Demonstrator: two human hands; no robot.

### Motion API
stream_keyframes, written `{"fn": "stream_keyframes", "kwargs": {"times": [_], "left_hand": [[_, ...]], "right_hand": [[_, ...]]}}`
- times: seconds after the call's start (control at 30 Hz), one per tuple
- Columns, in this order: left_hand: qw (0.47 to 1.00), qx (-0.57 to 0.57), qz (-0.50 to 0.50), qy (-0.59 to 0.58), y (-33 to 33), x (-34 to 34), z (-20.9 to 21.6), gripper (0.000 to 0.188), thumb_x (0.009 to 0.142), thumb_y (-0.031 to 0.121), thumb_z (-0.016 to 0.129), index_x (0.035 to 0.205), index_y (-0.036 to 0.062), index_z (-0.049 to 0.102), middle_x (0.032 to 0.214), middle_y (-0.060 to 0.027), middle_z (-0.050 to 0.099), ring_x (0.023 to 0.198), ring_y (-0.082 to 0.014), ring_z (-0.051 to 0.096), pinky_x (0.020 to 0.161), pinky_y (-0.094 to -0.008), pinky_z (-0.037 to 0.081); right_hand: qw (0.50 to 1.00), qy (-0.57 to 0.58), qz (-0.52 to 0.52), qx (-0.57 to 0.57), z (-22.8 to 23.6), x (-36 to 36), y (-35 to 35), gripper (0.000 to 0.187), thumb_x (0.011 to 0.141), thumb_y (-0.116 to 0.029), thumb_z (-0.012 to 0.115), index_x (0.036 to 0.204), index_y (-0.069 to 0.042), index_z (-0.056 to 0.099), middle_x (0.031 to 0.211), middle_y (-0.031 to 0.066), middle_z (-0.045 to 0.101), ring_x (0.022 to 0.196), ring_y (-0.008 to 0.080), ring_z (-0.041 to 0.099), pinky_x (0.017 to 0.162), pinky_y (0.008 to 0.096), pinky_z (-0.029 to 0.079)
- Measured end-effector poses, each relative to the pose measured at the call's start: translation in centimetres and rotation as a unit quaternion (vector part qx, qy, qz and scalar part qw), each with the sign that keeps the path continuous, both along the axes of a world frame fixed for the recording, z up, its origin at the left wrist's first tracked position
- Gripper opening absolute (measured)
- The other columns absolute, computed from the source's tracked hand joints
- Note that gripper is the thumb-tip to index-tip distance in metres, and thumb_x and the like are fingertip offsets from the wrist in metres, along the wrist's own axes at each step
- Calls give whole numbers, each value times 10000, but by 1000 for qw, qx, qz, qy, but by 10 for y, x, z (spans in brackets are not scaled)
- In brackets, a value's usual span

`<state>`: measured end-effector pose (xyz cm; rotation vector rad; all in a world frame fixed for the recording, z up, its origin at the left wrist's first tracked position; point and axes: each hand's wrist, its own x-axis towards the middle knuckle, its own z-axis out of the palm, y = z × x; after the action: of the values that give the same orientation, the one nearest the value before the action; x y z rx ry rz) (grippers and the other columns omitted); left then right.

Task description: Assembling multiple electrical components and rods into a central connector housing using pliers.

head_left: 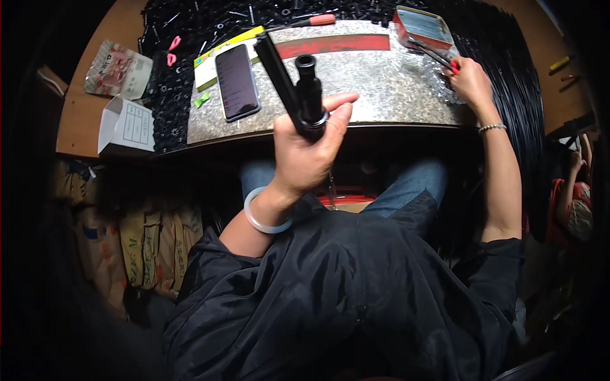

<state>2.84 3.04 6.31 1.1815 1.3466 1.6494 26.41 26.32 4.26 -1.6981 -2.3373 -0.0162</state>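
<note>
My left hand [305, 155] is raised over the near edge of the table, its fingers wrapped round a black tubular part [309, 95]. A long black bar [277, 76] slants up from the same grip; whether it is joined to the tube I cannot tell. On the right, my right hand [471, 82] grips pliers with red handles [438, 58], their dark jaws pointing left, just below a red-rimmed tin [424, 28] filled with thin, pale pieces. Under the pliers lies a heap of small, shiny, clear-looking bits [445, 82].
A phone [238, 82] lies on the speckled board [375, 95], near a yellow box [206, 73] and a red strip [337, 44]. A red-handled screwdriver [321, 20] is behind. Black rods [508, 76] are heaped right. A white carton [130, 124] stands left; another person [575, 190] sits far right.
</note>
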Motion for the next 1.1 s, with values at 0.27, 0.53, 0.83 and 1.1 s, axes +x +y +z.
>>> {"fn": "stream_keyframes", "kwargs": {"times": [0.27, 0.53, 0.83, 1.1], "left_hand": [[999, 31, -39, -14, -1, 5, -6, 172, 896, 101, 567, 988, -25, 640, 532, 55, 471, 394, -2, 353, 365, -177, 225], [995, 6, -67, -67, -9, 8, 4, 102, 846, 32, 601, 899, -35, 657, 773, -48, 643, 690, -77, 578, 610, -220, 460], [996, -19, -71, -51, -12, 0, 5, 122, 843, 19, 576, 924, -35, 650, 825, -76, 652, 731, -94, 599, 645, -226, 469], [997, 14, -70, -32, -13, -6, 4, 104, 840, 15, 579, 901, -39, 643, 782, -66, 652, 700, -97, 597, 630, -235, 472]], "right_hand": [[804, 517, 264, -126, 15, -57, -116, 113, 854, -110, 594, 813, -6, 606, 718, 15, 569, 629, 84, 520, 524, 208, 395], [741, 561, 367, -46, 11, -97, -167, 77, 854, -55, 593, 902, -7, 557, 729, 54, 554, 610, 94, 478, 549, 215, 380], [759, 517, 361, 159, 8, -107, -164, 169, 702, 52, 684, 827, -17, 593, 660, 74, 579, 523, 168, 510, 479, 263, 398], [751, 502, 395, 168, 9, -111, -163, 123, 748, 78, 640, 845, 19, 594, 662, 84, 570, 532, 147, 486, 482, 241, 376]]}}
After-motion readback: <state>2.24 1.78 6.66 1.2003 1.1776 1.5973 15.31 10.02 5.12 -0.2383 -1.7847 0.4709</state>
